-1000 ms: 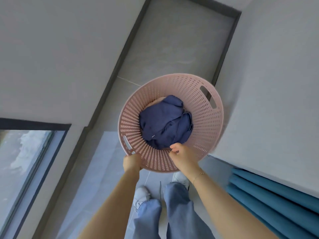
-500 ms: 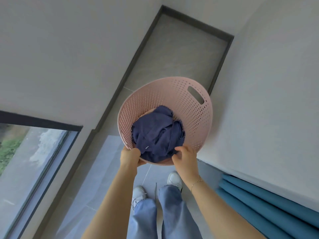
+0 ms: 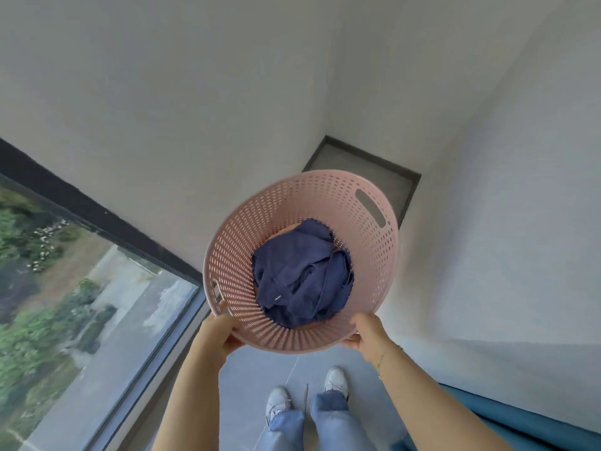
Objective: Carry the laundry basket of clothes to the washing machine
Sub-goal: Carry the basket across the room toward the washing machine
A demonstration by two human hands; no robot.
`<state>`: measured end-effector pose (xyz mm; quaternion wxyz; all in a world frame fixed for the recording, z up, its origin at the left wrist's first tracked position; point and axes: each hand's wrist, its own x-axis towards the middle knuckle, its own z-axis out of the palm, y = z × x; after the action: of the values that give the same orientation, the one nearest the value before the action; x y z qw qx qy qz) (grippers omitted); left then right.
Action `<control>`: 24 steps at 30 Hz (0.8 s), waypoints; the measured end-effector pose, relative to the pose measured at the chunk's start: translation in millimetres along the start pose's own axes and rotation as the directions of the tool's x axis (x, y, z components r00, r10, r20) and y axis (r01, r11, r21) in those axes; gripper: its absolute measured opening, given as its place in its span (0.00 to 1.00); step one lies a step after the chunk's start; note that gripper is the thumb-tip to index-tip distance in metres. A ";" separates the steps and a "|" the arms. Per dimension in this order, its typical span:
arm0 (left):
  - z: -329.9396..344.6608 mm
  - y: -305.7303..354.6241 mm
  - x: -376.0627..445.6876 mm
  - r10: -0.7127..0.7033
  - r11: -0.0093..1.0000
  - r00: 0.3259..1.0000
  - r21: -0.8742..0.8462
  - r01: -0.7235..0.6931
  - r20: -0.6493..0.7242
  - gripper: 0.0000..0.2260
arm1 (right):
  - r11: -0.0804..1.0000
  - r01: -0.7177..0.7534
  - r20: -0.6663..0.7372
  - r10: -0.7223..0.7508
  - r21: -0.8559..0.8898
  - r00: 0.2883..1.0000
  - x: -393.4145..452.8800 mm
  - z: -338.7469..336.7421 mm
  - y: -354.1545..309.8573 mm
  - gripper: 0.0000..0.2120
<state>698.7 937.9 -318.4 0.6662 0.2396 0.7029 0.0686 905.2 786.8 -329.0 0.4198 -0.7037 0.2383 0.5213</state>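
Head view: we carry the pink basket [image 3: 383, 275] in the air, above the floor.
Left hand [image 3: 218, 335]: closed on the near rim, left side.
Right hand [image 3: 367, 333]: closed on the near rim, right; it has moved outward.
Clothes [image 3: 300, 275]: navy heap on the basket bottom.
Change: we have turned toward the window [image 3: 81, 288]; corridor shorter.
Meaning: carry under way, washing machine not in sight.

left hand [image 3: 217, 336] + right hand [image 3: 369, 335]: grip pink basket [image 3: 227, 255] rim | navy clothes [image 3: 300, 275] inside

Head-worn camera looks steeply down, close over the held basket [image 3: 383, 255].
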 end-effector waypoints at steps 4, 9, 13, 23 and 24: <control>-26.1 14.5 -48.4 0.056 0.995 0.998 -0.082 -0.058 -0.025 0.24 | 0.996 0.085 0.081 -0.084 -0.011 0.993 -57.1 4.7 -3.1 0.18; -40.0 23.8 -97.4 0.099 0.990 0.988 -0.091 -0.110 -0.122 0.16 | 0.985 0.142 0.136 -0.127 -0.101 0.982 -86.9 11.5 -14.0 0.19; -40.5 10.6 -124.7 0.113 0.987 0.978 -0.096 -0.131 -0.176 0.11 | 0.933 0.208 0.226 -0.144 -0.294 0.964 -86.2 11.2 -30.9 0.21; -39.1 -117.5 -189.1 -0.062 0.876 0.936 -0.468 -0.115 -0.347 0.17 | 0.723 0.311 0.372 -0.080 -0.617 0.925 -95.0 0.7 -16.4 0.20; -42.6 -130.2 -194.8 -0.064 0.857 0.933 -0.498 -0.131 -0.355 0.17 | 0.699 0.325 0.390 -0.073 -0.637 0.918 -98.2 1.5 -9.3 0.20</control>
<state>624.9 749.9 -192.1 0.5644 0.0490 0.7644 0.3077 877.9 783.0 -234.2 0.2163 -0.7312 -0.1267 0.6344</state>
